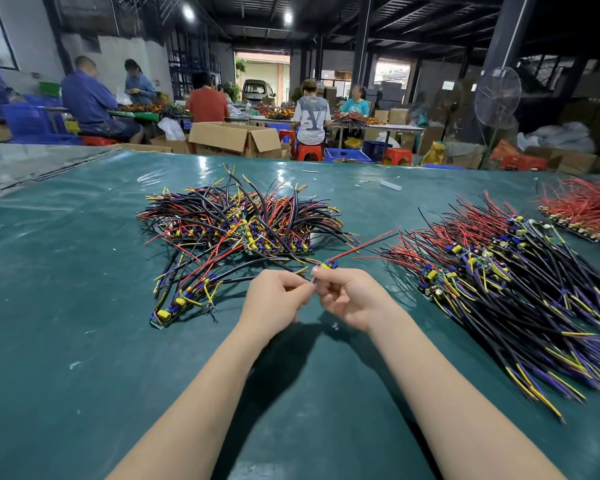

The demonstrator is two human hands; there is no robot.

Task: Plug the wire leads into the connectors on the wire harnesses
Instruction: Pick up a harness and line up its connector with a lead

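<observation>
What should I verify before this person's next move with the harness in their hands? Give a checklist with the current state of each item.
1. Left hand pinches a thin wire end: ok, the fingertips are closed on it.
2. Right hand grips the yellow-and-blue connector at its base: ok.
3. Wire end seated in the connector: cannot tell, the fingers hide the joint.
4. Red wire from the connector is clear of the tangled pile: ok, it juts up to the right.
5. Work is held above the green table mat: ok, a shadow lies beneath the hands.
</observation>
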